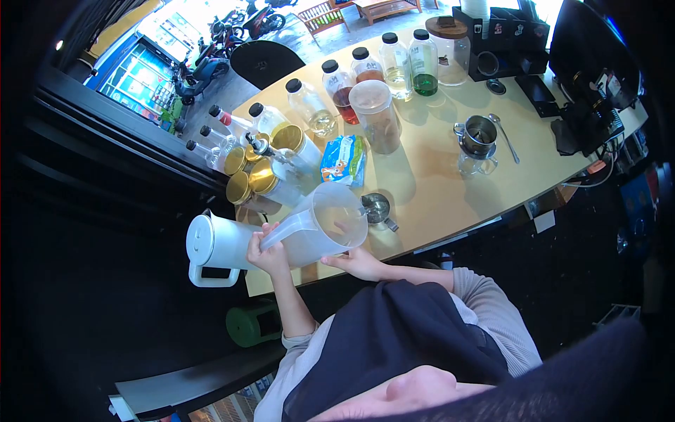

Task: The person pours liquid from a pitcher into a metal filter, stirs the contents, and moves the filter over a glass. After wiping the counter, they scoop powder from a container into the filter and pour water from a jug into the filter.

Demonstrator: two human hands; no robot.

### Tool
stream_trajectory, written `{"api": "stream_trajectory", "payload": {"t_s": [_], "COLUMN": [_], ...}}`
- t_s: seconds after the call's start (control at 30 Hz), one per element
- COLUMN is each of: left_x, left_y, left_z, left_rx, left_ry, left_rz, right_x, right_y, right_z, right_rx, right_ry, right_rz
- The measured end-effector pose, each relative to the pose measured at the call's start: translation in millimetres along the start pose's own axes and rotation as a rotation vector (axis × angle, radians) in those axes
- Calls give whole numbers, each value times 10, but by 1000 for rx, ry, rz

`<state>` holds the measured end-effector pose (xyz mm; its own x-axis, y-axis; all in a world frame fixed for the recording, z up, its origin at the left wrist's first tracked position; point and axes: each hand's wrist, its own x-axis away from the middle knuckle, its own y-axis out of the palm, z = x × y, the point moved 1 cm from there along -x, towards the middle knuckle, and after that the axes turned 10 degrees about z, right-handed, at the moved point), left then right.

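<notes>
A translucent plastic pitcher (316, 228) is tilted above the near edge of the table, its wide mouth facing up and to the right. My left hand (267, 252) is closed around its handle. My right hand (360, 265) holds the pitcher's lower side, with the thumb showing and the other fingers partly hidden. Just left of my left hand is a white lidded jug (204, 239) with its own handle. Beyond the pitcher's rim sits a small shiny metal vessel (377, 208). A blue tissue pack (343, 160) lies farther back.
Gold-lidded jars (264, 176) crowd the table's left side. Several black-capped bottles (425, 65) line the back, near a tall cloudy container (376, 116). At right, a metal drip filter (480, 133) sits on a glass beside a spoon (505, 138). A green stool (244, 326) is below left.
</notes>
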<state>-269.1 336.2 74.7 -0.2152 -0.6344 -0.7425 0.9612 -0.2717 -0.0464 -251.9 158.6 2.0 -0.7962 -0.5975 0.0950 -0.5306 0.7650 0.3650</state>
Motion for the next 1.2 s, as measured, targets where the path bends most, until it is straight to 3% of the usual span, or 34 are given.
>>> {"api": "stream_trajectory", "payload": {"t_s": [0.63, 0.83, 0.93, 1.2], "left_x": [-18, 1, 11, 18], "left_y": [-112, -143, -160, -162], "left_z": [20, -91, -195, -245], "left_rx": [-158, -135, -210, -211], "left_ry": [27, 18, 64, 30], "left_rz": [-85, -60, -65, -77], "right_x": [27, 37, 68, 53], "right_y": [19, 12, 27, -41], "right_z": [87, 57, 45, -114], "right_rx": [67, -31, -78, 16], "right_ry": [-13, -32, -33, 52], "right_rz": [-13, -71, 8, -122]}}
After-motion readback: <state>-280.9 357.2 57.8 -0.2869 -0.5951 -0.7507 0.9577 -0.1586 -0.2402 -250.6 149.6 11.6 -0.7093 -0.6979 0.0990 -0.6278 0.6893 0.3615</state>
